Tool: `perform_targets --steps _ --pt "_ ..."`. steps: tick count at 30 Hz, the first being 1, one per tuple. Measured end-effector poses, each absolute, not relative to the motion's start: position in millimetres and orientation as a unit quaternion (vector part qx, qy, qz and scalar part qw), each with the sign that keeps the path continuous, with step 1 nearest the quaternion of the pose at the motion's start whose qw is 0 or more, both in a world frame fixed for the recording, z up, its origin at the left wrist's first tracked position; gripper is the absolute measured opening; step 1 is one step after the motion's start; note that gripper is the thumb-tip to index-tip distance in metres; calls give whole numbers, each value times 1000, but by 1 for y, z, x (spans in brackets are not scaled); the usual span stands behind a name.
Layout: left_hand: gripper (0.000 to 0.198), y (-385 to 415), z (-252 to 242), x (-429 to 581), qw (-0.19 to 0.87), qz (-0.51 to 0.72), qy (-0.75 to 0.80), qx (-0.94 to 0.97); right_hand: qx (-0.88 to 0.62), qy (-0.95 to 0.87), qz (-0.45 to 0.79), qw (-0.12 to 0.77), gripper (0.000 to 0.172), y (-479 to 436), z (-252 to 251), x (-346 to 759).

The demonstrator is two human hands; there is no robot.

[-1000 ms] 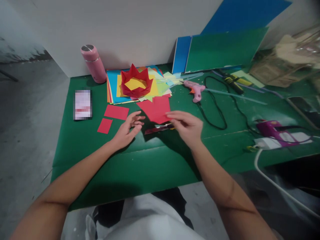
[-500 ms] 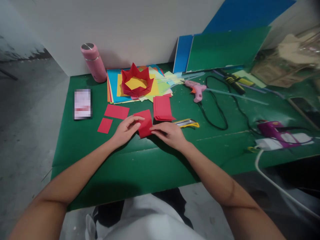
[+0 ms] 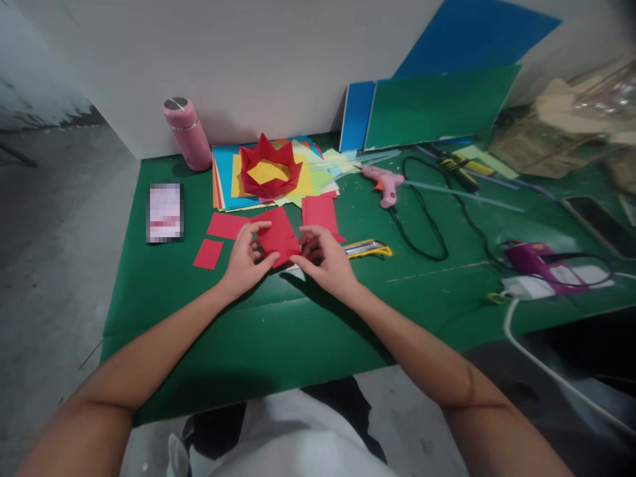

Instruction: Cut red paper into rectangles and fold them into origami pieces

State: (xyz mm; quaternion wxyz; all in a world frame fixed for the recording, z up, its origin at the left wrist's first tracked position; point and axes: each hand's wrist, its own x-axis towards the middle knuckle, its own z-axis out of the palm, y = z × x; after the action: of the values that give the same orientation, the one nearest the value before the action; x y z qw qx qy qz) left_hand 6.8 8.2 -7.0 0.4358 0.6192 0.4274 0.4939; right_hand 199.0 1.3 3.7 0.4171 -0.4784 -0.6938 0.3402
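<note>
While the left hand point(image 3: 244, 257), fingers curled and slightly parted, grips one side of a red sheet point(image 3: 277, 233), the half-curled right hand point(image 3: 324, 258) holds its lower right edge with the thumb. The sheet lies between the hands over the green table point(image 3: 278, 344), just left of a red stack point(image 3: 320, 215); beyond it, a red crown point(image 3: 268, 188) rests on coloured paper point(image 3: 224, 180).

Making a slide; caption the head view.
Both hands hold red paper near a cutter and a spiky red ring.
</note>
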Motion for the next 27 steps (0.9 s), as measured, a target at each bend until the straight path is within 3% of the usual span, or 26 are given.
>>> perform_targets --steps 8,14,27 --pt "49 5 -6 3 412 496 427 634 -448 -578 548 406 35 4 4 184" --pt "59 0 -7 6 430 460 403 664 -452 -545 568 419 36 -1 2 188" --pt "61 -3 -9 5 431 456 407 664 -464 -517 597 402 40 -1 10 187"
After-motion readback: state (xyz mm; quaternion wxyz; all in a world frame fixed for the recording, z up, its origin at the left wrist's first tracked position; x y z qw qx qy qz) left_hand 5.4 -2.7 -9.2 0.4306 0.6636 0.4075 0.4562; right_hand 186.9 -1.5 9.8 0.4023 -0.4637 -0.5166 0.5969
